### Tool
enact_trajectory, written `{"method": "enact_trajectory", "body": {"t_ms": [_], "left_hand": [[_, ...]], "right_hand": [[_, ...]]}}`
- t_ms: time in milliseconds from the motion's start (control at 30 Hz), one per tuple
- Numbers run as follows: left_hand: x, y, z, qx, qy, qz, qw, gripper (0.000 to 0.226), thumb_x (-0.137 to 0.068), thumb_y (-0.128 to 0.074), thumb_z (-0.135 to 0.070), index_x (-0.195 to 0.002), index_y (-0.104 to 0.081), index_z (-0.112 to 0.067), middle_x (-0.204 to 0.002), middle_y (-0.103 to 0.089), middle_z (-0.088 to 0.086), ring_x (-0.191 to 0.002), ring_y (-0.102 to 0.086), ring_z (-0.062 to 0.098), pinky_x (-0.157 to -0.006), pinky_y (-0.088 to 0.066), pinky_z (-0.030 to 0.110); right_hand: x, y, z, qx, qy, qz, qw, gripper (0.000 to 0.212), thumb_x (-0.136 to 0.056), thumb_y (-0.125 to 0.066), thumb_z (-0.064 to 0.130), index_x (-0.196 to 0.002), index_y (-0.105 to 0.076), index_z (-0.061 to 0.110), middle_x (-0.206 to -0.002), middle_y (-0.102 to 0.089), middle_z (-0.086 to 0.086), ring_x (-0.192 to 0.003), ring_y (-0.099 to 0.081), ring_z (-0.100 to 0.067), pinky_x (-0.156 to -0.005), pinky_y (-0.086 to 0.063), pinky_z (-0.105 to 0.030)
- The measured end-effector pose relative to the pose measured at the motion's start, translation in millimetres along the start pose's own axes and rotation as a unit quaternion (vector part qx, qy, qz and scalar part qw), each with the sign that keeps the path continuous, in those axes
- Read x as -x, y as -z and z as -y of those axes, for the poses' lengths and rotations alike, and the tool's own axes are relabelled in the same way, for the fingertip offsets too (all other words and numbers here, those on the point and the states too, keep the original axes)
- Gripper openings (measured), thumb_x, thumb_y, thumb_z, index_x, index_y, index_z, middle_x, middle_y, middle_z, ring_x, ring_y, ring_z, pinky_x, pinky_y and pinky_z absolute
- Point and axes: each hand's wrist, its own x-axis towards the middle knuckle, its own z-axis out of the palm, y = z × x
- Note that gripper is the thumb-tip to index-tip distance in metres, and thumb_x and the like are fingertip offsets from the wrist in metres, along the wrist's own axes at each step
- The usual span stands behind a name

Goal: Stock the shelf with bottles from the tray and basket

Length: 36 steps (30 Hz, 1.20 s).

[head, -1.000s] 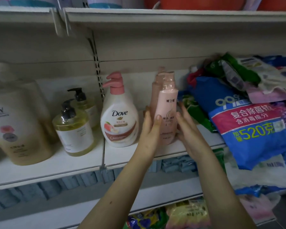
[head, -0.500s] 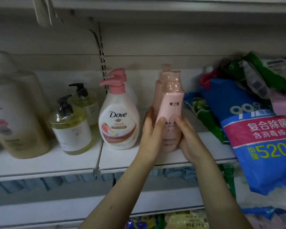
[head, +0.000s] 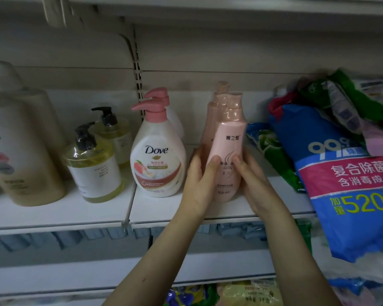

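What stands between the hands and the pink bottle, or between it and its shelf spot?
Nothing visible. Left hand and right hand both hold the pink bottle, already upright on the shelf before matching bottles; Dove bottle and blue bag stand to either side.

Dim, soft light; blurred edges
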Motion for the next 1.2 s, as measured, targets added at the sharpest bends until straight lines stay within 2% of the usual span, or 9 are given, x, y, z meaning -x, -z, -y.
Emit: {"method": "enact_trajectory", "body": {"t_ms": [133,267,567,733,867,967,1067,1133,1200], "left_hand": [[19,15,4,-0.065,-0.013,0.015,0.998,0.022,-0.094,-0.06,-0.03,-0.116,-0.057,-0.029,-0.112,-0.066,-0.009,-0.1,-0.064,0.0,-0.082,-0.053,0.022],[25,19,3,-0.108,-0.042,0.032,0.993,0.029,-0.096,-0.058,-0.018,-0.122,-0.054,-0.031,-0.115,-0.064,-0.015,-0.102,-0.062,-0.003,-0.083,-0.051,0.016],[7,14,10,-0.165,-0.052,-0.007,0.985,0.013,-0.097,-0.054,-0.016,-0.107,-0.058,-0.025,-0.103,-0.067,-0.011,-0.095,-0.063,-0.001,-0.081,-0.052,0.02],[3,11,12,-0.175,-0.044,-0.025,0.983,0.028,-0.097,-0.055,-0.019,-0.125,-0.057,-0.016,-0.111,-0.065,-0.008,-0.097,-0.06,-0.009,-0.083,-0.05,0.012],[18,15,7,-0.169,-0.033,-0.012,0.985,0.034,-0.097,-0.057,-0.02,-0.13,-0.055,-0.016,-0.12,-0.064,-0.004,-0.108,-0.06,-0.002,-0.093,-0.05,0.019],[41,29,-4,-0.146,-0.019,0.028,0.989,0.043,-0.096,-0.057,-0.025,-0.138,-0.047,-0.031,-0.131,-0.056,-0.021,-0.123,-0.049,-0.008,-0.102,-0.041,0.013],[64,54,-19,-0.108,-0.002,0.035,0.994,0.035,-0.095,-0.058,-0.024,-0.122,-0.051,-0.046,-0.12,-0.054,-0.035,-0.117,-0.046,-0.02,-0.096,-0.039,0.004],[77,77,-27,-0.084,0.018,0.036,0.996,0.03,-0.094,-0.059,-0.026,-0.119,-0.061,-0.042,-0.118,-0.064,-0.026,-0.116,-0.054,-0.01,-0.102,-0.044,0.017],[87,104,-32,-0.063,0.037,0.025,0.997,0.029,-0.09,-0.061,-0.034,-0.118,-0.067,-0.036,-0.12,-0.067,-0.019,-0.117,-0.059,0.002,-0.105,-0.046,0.035]], "right_hand": [[20,10,-1,0.019,0.009,-0.031,0.999,0.047,-0.079,-0.065,0.023,-0.124,-0.054,0.03,-0.112,-0.07,0.015,-0.106,-0.066,-0.004,-0.076,-0.055,-0.02],[27,11,-7,0.053,0.002,-0.042,0.998,0.044,-0.086,-0.065,0.008,-0.121,-0.054,0.032,-0.11,-0.071,0.015,-0.105,-0.066,-0.005,-0.076,-0.055,-0.021],[11,6,-10,0.101,0.017,-0.042,0.994,0.045,-0.093,-0.059,0.009,-0.13,-0.047,0.03,-0.114,-0.066,0.016,-0.103,-0.064,0.003,-0.075,-0.053,-0.016],[7,5,-16,0.171,0.027,-0.043,0.984,0.044,-0.096,-0.057,0.018,-0.121,-0.045,0.053,-0.11,-0.066,0.027,-0.106,-0.062,0.004,-0.084,-0.053,-0.019],[18,-1,-14,0.168,0.026,-0.067,0.983,0.05,-0.095,-0.057,0.014,-0.13,-0.038,0.046,-0.113,-0.058,0.033,-0.106,-0.057,0.016,-0.084,-0.048,-0.009],[38,-14,-12,0.132,0.026,-0.109,0.985,0.054,-0.094,-0.059,0.019,-0.136,-0.035,0.042,-0.119,-0.052,0.033,-0.106,-0.052,0.023,-0.084,-0.044,-0.003],[62,-41,-20,0.141,0.03,-0.172,0.975,0.05,-0.094,-0.058,0.026,-0.139,-0.043,0.04,-0.136,-0.052,0.023,-0.124,-0.047,0.007,-0.096,-0.04,-0.011],[76,-67,-27,0.139,0.032,-0.215,0.966,0.048,-0.094,-0.057,0.024,-0.139,-0.046,0.037,-0.145,-0.046,0.014,-0.131,-0.042,-0.004,-0.088,-0.037,-0.003],[90,-93,-32,0.135,0.055,-0.236,0.961,0.044,-0.093,-0.057,0.025,-0.134,-0.046,0.039,-0.146,-0.045,0.013,-0.129,-0.042,-0.001,-0.086,-0.036,0.001]]}}
